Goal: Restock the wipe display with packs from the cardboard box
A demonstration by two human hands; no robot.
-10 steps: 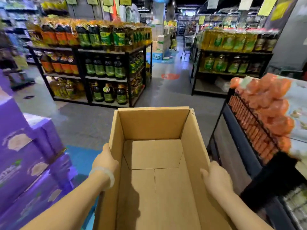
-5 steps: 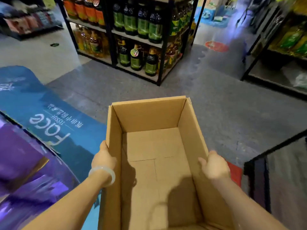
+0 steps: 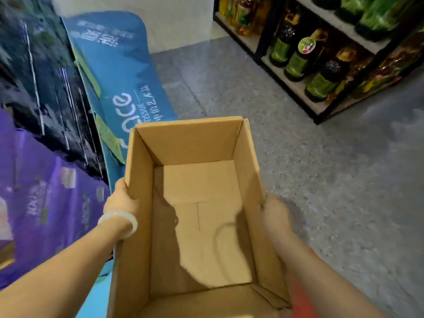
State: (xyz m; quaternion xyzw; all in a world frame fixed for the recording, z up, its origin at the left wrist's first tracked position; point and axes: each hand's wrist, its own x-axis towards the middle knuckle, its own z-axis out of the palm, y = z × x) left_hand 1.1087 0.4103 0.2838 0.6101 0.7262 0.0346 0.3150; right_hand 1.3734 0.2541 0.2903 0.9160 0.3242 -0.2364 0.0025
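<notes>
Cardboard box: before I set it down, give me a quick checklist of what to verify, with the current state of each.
1. Box contents: the cardboard box shows only its bare bottom flaps, no packs inside. Not ok for restocking.
2. Left hold: the left hand grips the left wall at the rim. Ok.
3. Right hold: the right hand is on the right wall, but it is blurred. Cannot tell how firm.
4. Box attitude: opening faces up, bottom flaps closed. Ok.
5. Floor ahead: the grey floor to the right looks bare. Ok.
6. Clearance: the purple packs and the blue display base sit close on the left. Cannot tell the gap.
</notes>
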